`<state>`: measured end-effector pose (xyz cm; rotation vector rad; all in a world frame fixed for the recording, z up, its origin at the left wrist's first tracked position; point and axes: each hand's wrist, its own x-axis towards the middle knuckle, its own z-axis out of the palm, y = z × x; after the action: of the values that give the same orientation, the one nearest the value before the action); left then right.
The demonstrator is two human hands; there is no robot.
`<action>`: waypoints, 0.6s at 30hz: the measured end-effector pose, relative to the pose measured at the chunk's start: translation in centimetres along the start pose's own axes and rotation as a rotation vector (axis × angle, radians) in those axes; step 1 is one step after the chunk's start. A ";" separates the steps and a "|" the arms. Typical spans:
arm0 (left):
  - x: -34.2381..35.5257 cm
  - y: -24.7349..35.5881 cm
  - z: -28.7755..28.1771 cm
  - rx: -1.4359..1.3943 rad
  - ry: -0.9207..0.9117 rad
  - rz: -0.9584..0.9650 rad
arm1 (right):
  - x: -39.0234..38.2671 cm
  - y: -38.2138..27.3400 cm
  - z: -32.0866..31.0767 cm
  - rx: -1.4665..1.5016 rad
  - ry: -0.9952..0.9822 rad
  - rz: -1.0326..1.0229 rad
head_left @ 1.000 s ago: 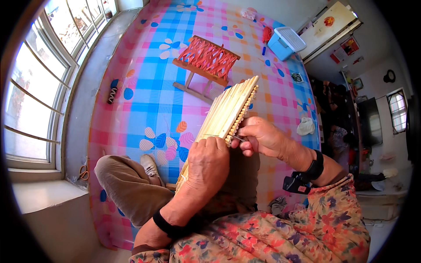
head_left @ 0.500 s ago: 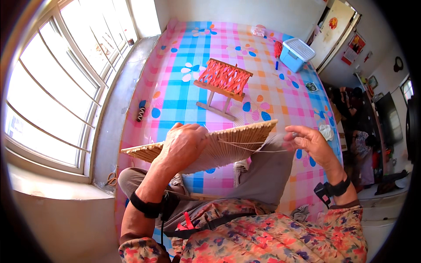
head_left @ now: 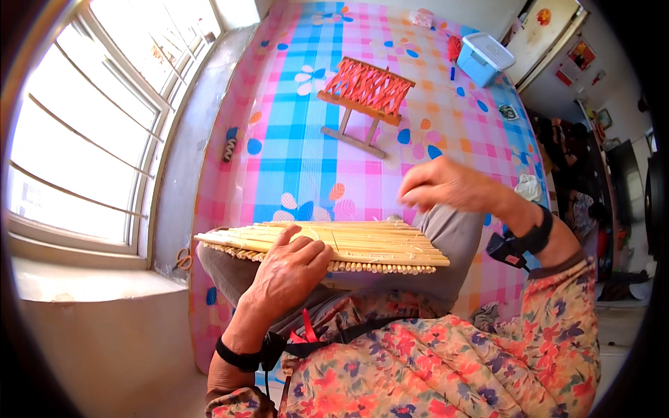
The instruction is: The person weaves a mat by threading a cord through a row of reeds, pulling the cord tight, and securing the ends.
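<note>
A flat mat of thin pale sticks (head_left: 376, 247), with loose threads on top, lies horizontally across my bent legs. My left hand (head_left: 289, 275) grips its near edge left of centre, fingers over the top. My right hand (head_left: 439, 184) is raised above and beyond the mat's right end, apart from it, fingers curled and pinched; any thread between them is too fine to make out. My knees in grey-brown trousers show beneath the mat.
A wooden stand laced with red strips (head_left: 366, 90) is ahead on the checked floor mat (head_left: 293, 167). A blue lidded bin (head_left: 481, 63) and a white cloth (head_left: 528, 187) are to the right. Scissors (head_left: 185, 258) lie beside the barred window at left. Dark clutter lines the right side.
The stick mat has turned from upright and angled, through showing its threaded underside, to lying flat. My right hand has left its edge, rising up and inward with fingers more curled.
</note>
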<state>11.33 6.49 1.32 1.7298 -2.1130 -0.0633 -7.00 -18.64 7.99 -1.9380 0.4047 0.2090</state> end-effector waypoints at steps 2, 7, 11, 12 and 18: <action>-1.2 0.2 -0.3 -0.019 -0.020 -0.097 | 2.9 1.2 3.7 0.088 -0.214 0.034; -3.2 0.9 1.4 0.000 0.141 -0.223 | 7.7 1.8 9.2 0.159 -0.372 0.105; -3.7 1.2 1.7 -0.011 0.155 -0.229 | 9.4 2.0 10.1 0.256 -0.499 0.212; -3.7 1.1 1.9 -0.014 0.152 -0.218 | 9.7 2.0 10.1 0.285 -0.514 0.249; -4.1 0.6 2.6 -0.076 0.181 -0.187 | 9.8 2.2 10.7 0.307 -0.542 0.267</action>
<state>10.53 9.98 -2.08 1.8109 -1.7949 -0.0375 1.69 -11.37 -1.34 -1.4483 0.3072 0.7787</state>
